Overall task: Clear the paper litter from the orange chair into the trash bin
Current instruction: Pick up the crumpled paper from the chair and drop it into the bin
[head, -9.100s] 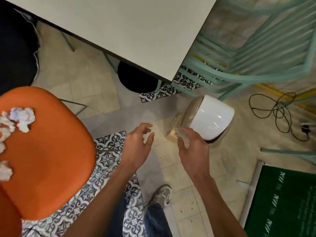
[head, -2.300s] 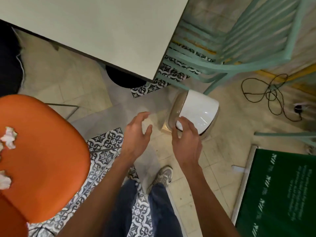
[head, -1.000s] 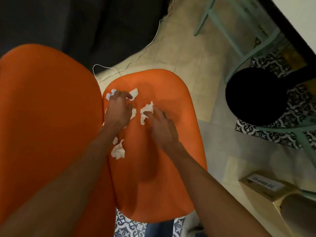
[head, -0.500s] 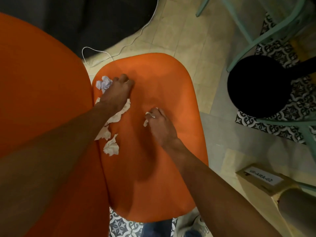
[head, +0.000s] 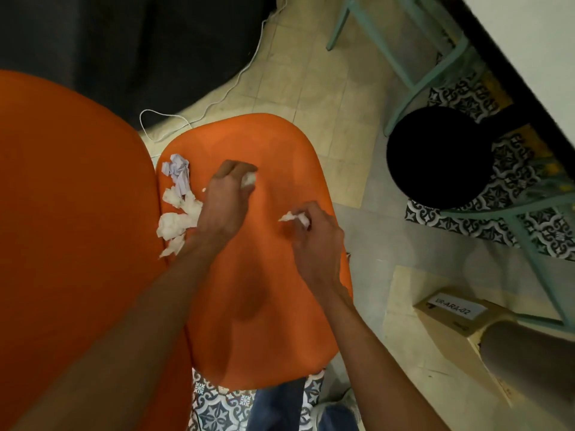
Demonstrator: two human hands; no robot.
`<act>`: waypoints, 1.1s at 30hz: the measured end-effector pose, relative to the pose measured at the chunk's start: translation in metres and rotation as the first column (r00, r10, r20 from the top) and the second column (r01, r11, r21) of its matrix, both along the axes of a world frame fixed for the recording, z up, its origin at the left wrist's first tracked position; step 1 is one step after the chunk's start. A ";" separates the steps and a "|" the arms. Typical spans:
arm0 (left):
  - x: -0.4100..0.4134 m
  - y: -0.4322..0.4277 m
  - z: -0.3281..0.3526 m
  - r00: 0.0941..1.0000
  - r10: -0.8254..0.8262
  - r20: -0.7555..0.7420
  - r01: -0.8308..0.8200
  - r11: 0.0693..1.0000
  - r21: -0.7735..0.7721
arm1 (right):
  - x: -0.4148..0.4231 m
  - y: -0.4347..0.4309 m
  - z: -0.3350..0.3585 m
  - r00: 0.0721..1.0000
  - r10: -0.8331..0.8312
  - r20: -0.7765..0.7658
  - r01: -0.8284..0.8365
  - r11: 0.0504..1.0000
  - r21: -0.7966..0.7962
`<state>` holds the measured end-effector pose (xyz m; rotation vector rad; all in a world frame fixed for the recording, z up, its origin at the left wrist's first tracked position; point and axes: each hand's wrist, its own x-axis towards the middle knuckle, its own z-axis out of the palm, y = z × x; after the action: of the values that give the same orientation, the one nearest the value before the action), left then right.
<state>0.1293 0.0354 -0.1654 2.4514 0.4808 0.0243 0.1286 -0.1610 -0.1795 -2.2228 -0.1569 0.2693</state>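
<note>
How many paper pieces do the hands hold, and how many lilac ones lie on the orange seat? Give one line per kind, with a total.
White scrap in left hand: 1
White strip in right hand: 1
Lilac paper on orange seat: 1
Total: 3
White heap beside it: overlapping, not counted.

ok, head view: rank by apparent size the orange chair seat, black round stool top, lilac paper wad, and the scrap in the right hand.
1. orange chair seat
2. black round stool top
3. lilac paper wad
4. scrap in the right hand, partly hidden, so roughly.
</note>
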 end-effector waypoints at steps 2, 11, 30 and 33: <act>-0.009 -0.025 0.018 0.997 0.036 0.061 -0.034 0.999 -0.042 | -0.003 -0.021 0.026 0.995 -0.104 0.008 0.104 0.994 0.032; -0.062 -0.159 0.077 0.995 -0.018 0.100 0.041 0.972 -0.232 | -0.047 -0.150 0.112 0.946 -0.325 0.011 0.317 0.928 0.193; -0.142 -0.497 0.119 0.916 -0.395 0.071 0.393 0.846 -0.361 | -0.204 -0.481 0.133 0.751 -0.661 0.007 0.649 0.739 0.182; -0.145 -0.545 0.115 0.884 -0.464 0.061 0.451 0.809 -0.378 | -0.223 -0.528 0.122 0.697 -0.715 0.057 0.710 0.698 0.093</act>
<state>-0.0153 -0.5095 -0.0500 2.1165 -0.1050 -0.2896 -0.0941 -0.6894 -0.0576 -2.0540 0.6498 -0.2697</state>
